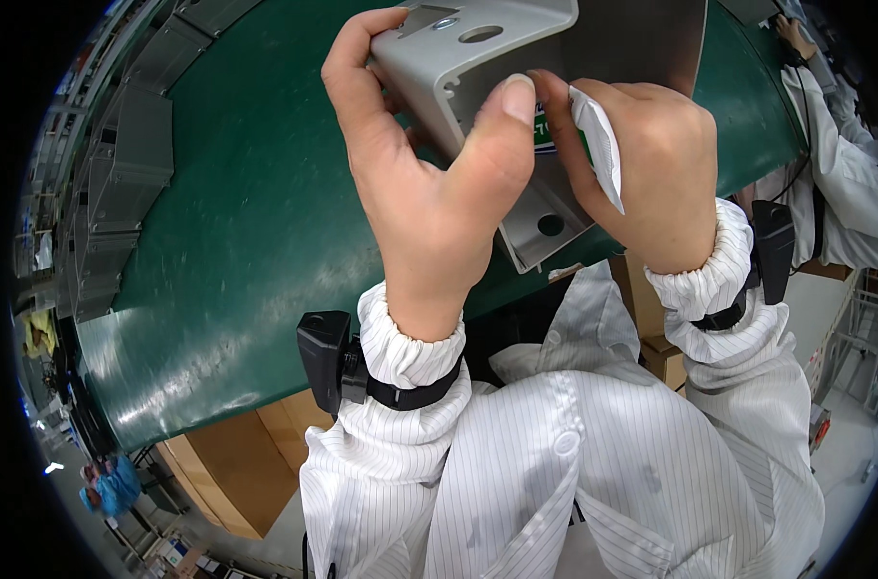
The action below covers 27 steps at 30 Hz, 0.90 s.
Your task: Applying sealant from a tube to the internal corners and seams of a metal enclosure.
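Step seems: working at grey housing | left hand, 12 o'clock, clamped on it | right hand, 2 o'clock, pinches white piece, perhaps packet | next needs steady housing

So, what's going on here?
A person's left hand grips a gray metal housing above a green table. The right hand holds what looks like a small white packet at the housing's open side. More gray metal pieces line the table's left edge.
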Motion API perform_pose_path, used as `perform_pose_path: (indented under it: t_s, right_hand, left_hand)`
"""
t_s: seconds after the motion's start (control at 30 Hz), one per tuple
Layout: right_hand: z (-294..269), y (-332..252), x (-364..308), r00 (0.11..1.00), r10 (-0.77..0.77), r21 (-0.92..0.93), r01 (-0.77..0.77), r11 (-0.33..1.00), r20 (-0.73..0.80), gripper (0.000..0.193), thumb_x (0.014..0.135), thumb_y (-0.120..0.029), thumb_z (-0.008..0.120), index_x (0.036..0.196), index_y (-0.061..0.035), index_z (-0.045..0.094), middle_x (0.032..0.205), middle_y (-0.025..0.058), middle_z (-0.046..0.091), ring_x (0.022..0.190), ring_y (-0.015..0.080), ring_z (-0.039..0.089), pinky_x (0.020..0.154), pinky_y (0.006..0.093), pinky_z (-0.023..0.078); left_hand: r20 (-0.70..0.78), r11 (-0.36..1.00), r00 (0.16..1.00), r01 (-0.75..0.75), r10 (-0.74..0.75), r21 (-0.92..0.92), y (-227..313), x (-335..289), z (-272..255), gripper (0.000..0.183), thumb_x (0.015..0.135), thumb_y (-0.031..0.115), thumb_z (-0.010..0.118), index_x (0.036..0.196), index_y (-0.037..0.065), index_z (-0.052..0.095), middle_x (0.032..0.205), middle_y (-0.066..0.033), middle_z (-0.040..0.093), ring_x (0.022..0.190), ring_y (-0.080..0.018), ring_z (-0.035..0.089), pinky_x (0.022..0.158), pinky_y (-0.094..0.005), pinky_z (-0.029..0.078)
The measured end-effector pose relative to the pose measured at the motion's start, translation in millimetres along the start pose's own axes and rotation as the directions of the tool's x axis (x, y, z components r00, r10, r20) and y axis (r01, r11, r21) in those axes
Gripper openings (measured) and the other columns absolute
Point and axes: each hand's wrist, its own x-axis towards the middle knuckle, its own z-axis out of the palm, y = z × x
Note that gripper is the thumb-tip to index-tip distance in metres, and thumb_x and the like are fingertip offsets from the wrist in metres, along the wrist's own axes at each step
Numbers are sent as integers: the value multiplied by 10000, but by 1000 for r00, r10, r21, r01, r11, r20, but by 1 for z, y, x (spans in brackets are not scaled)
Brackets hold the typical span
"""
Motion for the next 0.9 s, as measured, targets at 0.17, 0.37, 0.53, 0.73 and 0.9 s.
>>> perform_pose_path:
  t_s: [0.17,0.37,0.53,0.73,0.9]
  right_hand:
    - [-4,3,1,997,-40,-61,44,997,61,76,796,-76,719,773,-19,675,624,146,623,530,318,601,466,350,457]
    - [-3,8,5,997,-82,-130,82,988,6,221,812,-256,717,676,-83,697,513,79,588,452,233,584,416,320,433]
    - [-4,10,7,991,-137,-145,134,980,-8,206,804,-257,721,690,-86,708,534,70,606,463,229,584,429,316,434]
    - [-9,15,10,972,-235,-195,235,952,23,198,805,-255,718,699,-88,714,556,66,625,475,228,594,495,320,452]
    - [-19,17,8,963,-169,-250,220,943,209,176,697,-60,701,866,-15,693,703,151,670,639,319,637,765,420,465]
  left_hand:
    - [72,999,997,-22,20,31,7,-4,-5,587,855,359,605,1302,25,423,1199,-73,466,1052,-165,488,957,-294,378]
    - [105,999,994,-11,16,-48,0,-1,-10,595,855,359,625,1302,26,414,1176,-93,492,1040,-164,503,957,-285,378]
    - [78,990,989,-121,126,-72,-22,7,-8,601,841,329,638,1305,22,411,1155,-104,509,1031,-176,511,944,-279,383]
    - [135,974,987,-53,84,-218,-26,6,-12,599,819,247,668,1304,25,396,1140,-109,513,1024,-179,529,924,-300,415]
    - [172,949,984,16,41,-316,-18,7,-13,610,801,178,694,1304,28,383,1127,-114,517,1019,-181,545,907,-317,441]
